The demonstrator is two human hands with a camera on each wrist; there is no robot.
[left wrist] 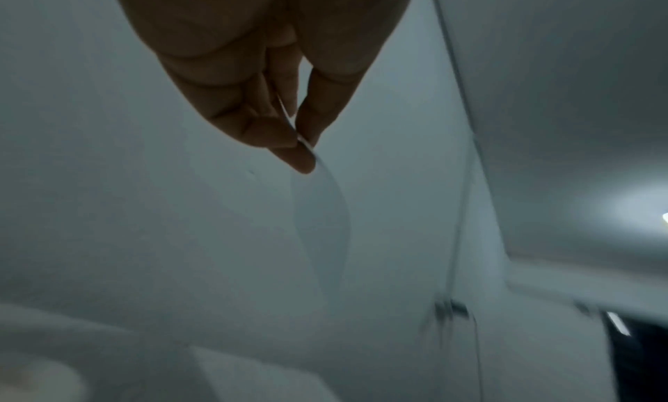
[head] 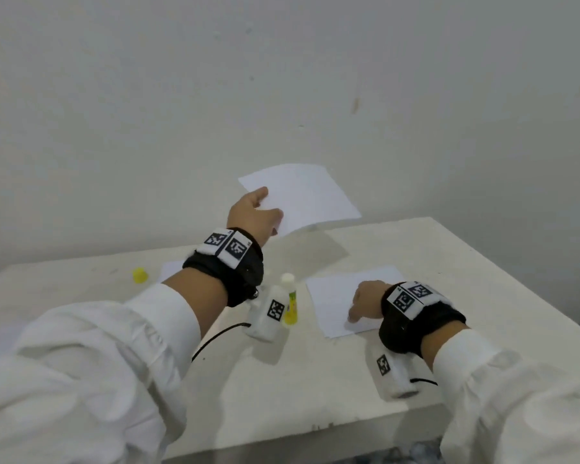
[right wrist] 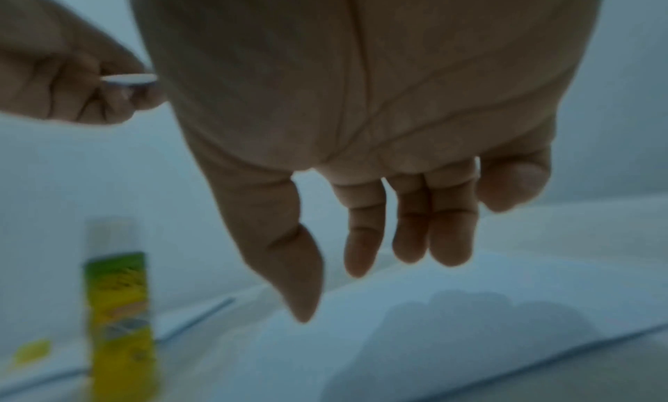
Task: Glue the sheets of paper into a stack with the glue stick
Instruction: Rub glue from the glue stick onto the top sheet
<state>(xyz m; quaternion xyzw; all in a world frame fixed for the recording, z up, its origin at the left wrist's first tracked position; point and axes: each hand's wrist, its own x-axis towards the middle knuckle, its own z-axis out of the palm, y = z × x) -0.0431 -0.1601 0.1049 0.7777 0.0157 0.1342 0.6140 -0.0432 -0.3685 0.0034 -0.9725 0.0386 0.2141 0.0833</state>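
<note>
My left hand (head: 258,212) pinches a white sheet of paper (head: 308,195) by its near edge and holds it in the air above the table's far side; in the left wrist view the thumb and fingers (left wrist: 300,151) clamp that thin sheet (left wrist: 325,222). A second white sheet (head: 335,296) lies flat on the table (head: 315,380). My right hand (head: 365,303) hovers just over it with relaxed, spread fingers (right wrist: 361,251), holding nothing. The yellow glue stick (head: 290,304) stands upright, uncapped, between my wrists, also seen as the glue stick (right wrist: 119,308) in the right wrist view.
The yellow cap (head: 140,275) lies at the table's left rear. Another bit of paper (head: 169,269) shows behind my left wrist. A black cable (head: 215,339) runs from the left wrist camera. A pale wall stands close behind the table.
</note>
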